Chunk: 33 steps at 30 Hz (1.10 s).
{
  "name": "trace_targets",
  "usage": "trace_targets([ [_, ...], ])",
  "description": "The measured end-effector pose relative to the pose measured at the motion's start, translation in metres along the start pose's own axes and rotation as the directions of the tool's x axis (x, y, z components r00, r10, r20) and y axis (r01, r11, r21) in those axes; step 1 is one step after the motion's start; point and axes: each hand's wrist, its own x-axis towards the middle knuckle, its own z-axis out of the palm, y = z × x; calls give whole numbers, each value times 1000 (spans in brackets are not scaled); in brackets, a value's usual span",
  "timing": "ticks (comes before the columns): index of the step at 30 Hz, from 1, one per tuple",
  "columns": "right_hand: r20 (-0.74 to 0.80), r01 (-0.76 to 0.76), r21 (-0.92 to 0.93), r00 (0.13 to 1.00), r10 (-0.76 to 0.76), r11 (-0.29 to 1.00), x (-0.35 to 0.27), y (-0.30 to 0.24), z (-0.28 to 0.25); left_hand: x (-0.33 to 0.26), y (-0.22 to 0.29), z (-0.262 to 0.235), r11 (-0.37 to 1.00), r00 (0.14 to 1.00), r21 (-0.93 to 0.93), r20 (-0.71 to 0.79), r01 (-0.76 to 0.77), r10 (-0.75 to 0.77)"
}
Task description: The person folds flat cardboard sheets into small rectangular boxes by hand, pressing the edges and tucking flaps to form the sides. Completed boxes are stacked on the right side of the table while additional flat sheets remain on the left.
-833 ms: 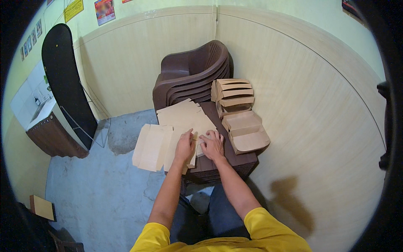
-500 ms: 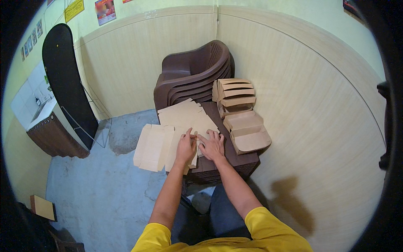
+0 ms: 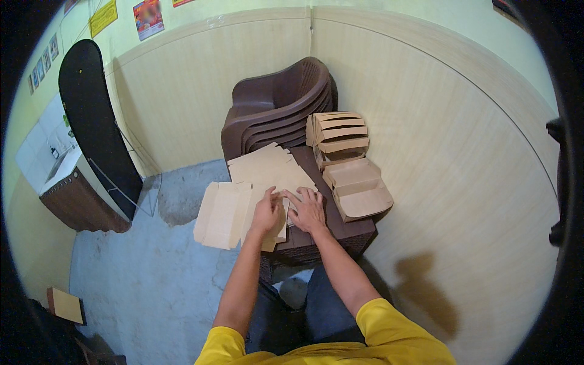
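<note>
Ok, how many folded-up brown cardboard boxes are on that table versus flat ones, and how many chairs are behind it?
Open folded brown cardboard boxes lying at the table's right: 2
Folded brown cardboard boxes in the stack behind them: about 4, edges hard to separate
Flat brown cardboard blanks: one pile plus one under both hands, sheets uncountable
Stacked dark brown plastic chairs: about 4
Total folded boxes: about 6

Bright, sharp ctr; fisheye-bent, dark edges

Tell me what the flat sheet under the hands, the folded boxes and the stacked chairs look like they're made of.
The flat sheet under the left hand and right hand looks like thin brown paperboard: matte, with crease lines and flaps. The folded boxes share that dull tan, so probably the same board. The stacked chairs seem moulded plastic: dark brown, slightly glossy, nested closely.
</note>
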Motion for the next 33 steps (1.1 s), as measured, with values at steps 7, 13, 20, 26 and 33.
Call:
trace_targets([
  [7, 57, -16, -31, 998, 18, 999, 0, -1, 1, -65, 10, -67, 950, 985, 275, -52, -146, 167],
  [13, -88, -87, 109, 991, 97, 990, 3, 2, 9, -105, 24, -75, 785, 952, 567, 292, -251, 93],
  [20, -81, -197, 304, 969, 231, 932, 4, 16, 6, -70, 33, -67, 825, 936, 512, 347, -238, 55],
  [26, -331, 167, 348, 943, -46, 922, -2, 11, -3, -35, 34, -22, 806, 988, 572, 114, -154, 108],
  [33, -183, 48, 335, 983, 15, 941, 3, 20, 10, -27, 10, -10, 899, 979, 393, 137, -194, 151],
])
